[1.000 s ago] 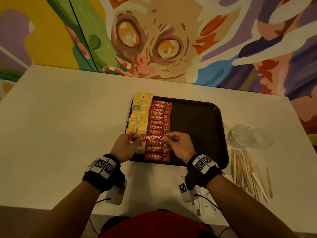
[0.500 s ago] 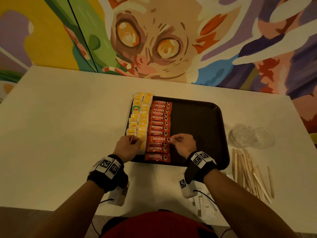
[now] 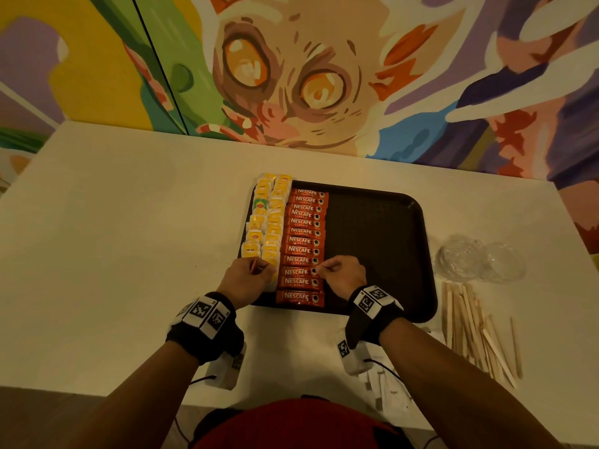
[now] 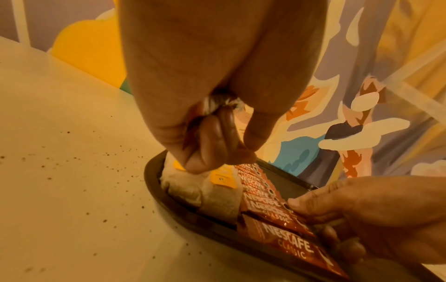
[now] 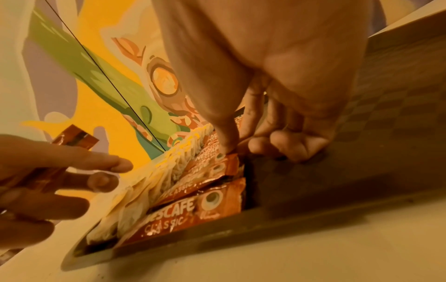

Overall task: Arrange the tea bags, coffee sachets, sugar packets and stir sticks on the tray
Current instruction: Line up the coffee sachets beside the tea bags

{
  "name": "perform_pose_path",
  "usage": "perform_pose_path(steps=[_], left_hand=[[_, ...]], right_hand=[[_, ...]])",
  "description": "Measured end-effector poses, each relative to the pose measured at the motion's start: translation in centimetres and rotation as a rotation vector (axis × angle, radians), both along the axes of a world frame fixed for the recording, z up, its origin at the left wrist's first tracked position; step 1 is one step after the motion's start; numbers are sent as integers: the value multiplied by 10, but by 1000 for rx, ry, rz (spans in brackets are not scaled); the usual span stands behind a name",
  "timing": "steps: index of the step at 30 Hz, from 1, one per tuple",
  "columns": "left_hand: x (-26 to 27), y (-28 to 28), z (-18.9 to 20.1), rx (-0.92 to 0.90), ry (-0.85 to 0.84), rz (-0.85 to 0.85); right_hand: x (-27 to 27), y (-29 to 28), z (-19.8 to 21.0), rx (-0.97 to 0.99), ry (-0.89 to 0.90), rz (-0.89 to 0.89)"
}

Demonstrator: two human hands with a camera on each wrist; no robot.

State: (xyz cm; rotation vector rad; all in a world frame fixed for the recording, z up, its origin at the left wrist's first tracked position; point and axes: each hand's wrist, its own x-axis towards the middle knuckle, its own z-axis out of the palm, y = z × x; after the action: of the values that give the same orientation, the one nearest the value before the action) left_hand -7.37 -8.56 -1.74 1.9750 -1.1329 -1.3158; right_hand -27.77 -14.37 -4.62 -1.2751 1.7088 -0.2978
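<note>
A dark tray (image 3: 372, 247) holds two columns of yellow tea bags (image 3: 269, 222) along its left side. Beside them runs a column of red coffee sachets (image 3: 304, 241). My right hand (image 3: 319, 270) pinches the right end of one sachet (image 3: 296, 272) low in that column; the thumb (image 5: 224, 148) presses on top of it. My left hand (image 3: 259, 270) hovers over the nearest tea bags with its fingers curled round spare coffee sachets (image 5: 74, 138). Wooden stir sticks (image 3: 470, 328) lie on the table right of the tray. White sugar packets (image 3: 389, 390) sit at the table's front edge.
Clear plastic lids (image 3: 479, 257) rest on the white table (image 3: 129, 254) beyond the stir sticks. The tray's right half (image 3: 382, 228) is bare. Dark specks (image 4: 72, 158) dot the table left of the tray. A painted wall stands behind the table.
The sachet held at both ends a second ago now lies in the column. My left hand has let go of its left end and drawn back left; my right hand stays at its right end.
</note>
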Motion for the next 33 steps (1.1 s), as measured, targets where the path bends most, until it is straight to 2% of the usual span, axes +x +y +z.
perform_pose_path(steps=[15,19,21,24,29,33], left_hand=[[-5,-2,11,-15,191,-129],[-7,-2,17,18,230,-174],[-8,-2,21,48,186,-229],[-8,-2,28,87,143,-342],[-7,1,37,118,245,-395],[-1,6,37,123,424,-167]], right_hand=[[2,6,9,-96,38,-43],[8,12,28,-208,-166,92],[12,16,38,-242,-300,229],[17,19,42,-234,-386,383],[16,20,37,-250,-406,309],[6,20,39,-266,-546,194]])
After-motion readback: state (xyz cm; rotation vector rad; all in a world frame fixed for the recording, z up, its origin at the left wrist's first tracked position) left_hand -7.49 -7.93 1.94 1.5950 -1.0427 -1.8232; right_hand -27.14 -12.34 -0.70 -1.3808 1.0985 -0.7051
